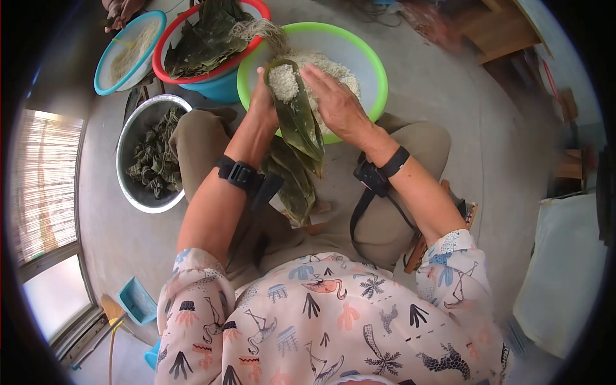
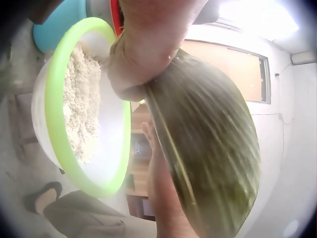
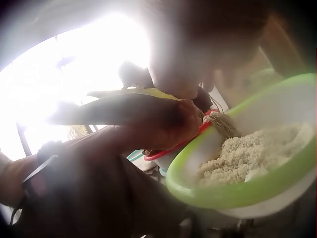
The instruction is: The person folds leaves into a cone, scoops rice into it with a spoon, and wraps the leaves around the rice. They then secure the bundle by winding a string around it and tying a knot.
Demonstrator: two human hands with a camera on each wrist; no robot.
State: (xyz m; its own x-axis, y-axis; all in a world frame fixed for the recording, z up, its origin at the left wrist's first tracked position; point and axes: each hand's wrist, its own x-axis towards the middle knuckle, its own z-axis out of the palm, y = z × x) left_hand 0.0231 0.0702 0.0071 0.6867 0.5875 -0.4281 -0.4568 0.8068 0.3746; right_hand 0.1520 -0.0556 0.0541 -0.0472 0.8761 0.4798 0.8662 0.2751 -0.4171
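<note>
Patterned shirt (image 1: 321, 321) closest, then the left hand (image 1: 262, 108) has fingers curled round a leaf (image 1: 298, 128) over the green basin's (image 1: 383, 80) near-left edge, rice (image 1: 283, 83) already in, leaf not closed yet, right hand's (image 1: 340, 110) straight fingers together alongside.

The head view looks steeply down from above, over the shirt (image 1: 327, 314) to the bowl (image 1: 311, 26). The left wrist view sits close behind the leaf (image 2: 208, 134); the right faces bright glare (image 3: 104, 49). Both wrist views share the bowl.
</note>
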